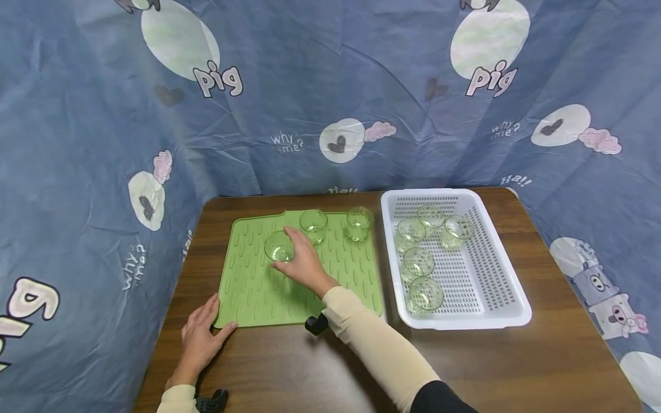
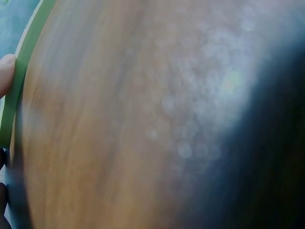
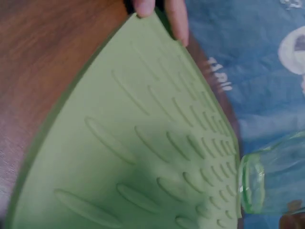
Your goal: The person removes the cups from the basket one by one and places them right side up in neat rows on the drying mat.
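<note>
My right hand (image 1: pixel 304 261) grips a clear glass cup (image 1: pixel 273 248) between thumb and fingers, over the left part of the ribbed green drying mat (image 1: pixel 253 298). In the right wrist view the held glass (image 3: pixel 281 176) shows at the right edge, its base close to the mat. My left hand (image 1: pixel 201 338) rests at the mat's near left corner, thumb along the front edge and fingers along the side. Its thumb (image 2: pixel 5 74) touches the mat's rim in the left wrist view. Two more glasses stand at the mat's back: one in the middle (image 1: pixel 314 225), one at right (image 1: pixel 358 223).
A white perforated plastic basket (image 1: pixel 496 310) stands right of the mat, with several glasses along its left side and back. Everything sits on a brown wooden table (image 1: pixel 558 355). A blue printed cloth (image 1: pixel 310 74) hangs behind the table.
</note>
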`<control>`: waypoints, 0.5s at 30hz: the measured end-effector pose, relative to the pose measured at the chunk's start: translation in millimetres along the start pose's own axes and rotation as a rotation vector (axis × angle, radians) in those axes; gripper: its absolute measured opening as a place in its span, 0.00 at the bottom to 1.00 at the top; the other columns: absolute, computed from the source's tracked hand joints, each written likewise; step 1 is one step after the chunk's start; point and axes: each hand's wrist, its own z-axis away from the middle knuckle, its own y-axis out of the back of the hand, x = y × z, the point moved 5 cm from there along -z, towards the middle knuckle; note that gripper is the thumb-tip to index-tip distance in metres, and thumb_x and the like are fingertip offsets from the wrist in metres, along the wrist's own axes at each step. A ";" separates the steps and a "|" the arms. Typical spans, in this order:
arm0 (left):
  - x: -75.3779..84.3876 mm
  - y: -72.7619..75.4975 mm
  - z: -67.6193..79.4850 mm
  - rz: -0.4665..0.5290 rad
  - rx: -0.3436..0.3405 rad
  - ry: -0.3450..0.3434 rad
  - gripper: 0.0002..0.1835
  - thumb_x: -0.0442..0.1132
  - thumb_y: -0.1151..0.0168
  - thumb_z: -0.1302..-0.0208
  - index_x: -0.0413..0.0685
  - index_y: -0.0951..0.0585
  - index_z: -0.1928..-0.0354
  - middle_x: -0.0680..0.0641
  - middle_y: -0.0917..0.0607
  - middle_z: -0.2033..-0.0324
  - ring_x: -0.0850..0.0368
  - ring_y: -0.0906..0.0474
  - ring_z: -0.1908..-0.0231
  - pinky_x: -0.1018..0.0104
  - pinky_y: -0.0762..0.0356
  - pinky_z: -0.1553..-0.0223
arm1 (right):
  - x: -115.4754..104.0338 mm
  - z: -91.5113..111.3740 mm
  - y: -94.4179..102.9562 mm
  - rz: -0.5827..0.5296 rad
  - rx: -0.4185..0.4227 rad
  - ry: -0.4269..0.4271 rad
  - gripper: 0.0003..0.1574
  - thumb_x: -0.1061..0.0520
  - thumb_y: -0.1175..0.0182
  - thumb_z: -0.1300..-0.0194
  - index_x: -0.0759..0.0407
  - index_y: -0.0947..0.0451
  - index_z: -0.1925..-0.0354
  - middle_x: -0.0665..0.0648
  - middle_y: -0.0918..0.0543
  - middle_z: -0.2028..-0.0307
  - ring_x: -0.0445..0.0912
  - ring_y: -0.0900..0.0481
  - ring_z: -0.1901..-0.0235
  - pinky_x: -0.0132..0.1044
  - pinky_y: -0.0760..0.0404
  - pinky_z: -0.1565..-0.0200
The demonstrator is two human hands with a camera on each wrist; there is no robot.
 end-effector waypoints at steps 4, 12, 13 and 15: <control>0.7 1.1 0.9 -0.002 0.008 -0.006 0.45 0.53 0.35 0.35 0.35 0.41 0.25 0.34 0.40 0.26 0.31 0.47 0.31 0.27 0.52 0.42 | 5.2 18.4 12.5 -0.040 0.032 -0.038 0.55 0.50 0.26 0.45 0.57 0.41 0.26 0.59 0.34 0.27 0.54 0.36 0.27 0.52 0.34 0.28; -0.2 0.1 0.2 -0.010 0.003 -0.007 0.45 0.54 0.35 0.35 0.35 0.41 0.25 0.34 0.40 0.25 0.31 0.46 0.32 0.28 0.51 0.41 | 31.6 59.3 41.8 -0.116 0.188 -0.097 0.55 0.55 0.23 0.49 0.61 0.38 0.28 0.62 0.30 0.30 0.59 0.31 0.32 0.56 0.34 0.30; -0.4 0.2 -0.2 -0.012 0.007 -0.009 0.45 0.54 0.35 0.35 0.35 0.41 0.25 0.34 0.40 0.25 0.31 0.46 0.32 0.28 0.51 0.41 | 35.3 64.1 44.6 -0.122 0.205 -0.101 0.55 0.55 0.23 0.50 0.61 0.38 0.28 0.62 0.30 0.31 0.58 0.31 0.32 0.56 0.33 0.30; -0.8 0.2 -0.9 -0.012 0.005 -0.011 0.45 0.54 0.35 0.35 0.35 0.41 0.25 0.34 0.40 0.25 0.31 0.46 0.32 0.28 0.51 0.42 | 42.0 73.6 50.9 -0.131 0.245 -0.100 0.55 0.56 0.23 0.50 0.62 0.38 0.28 0.62 0.28 0.32 0.58 0.30 0.33 0.55 0.32 0.31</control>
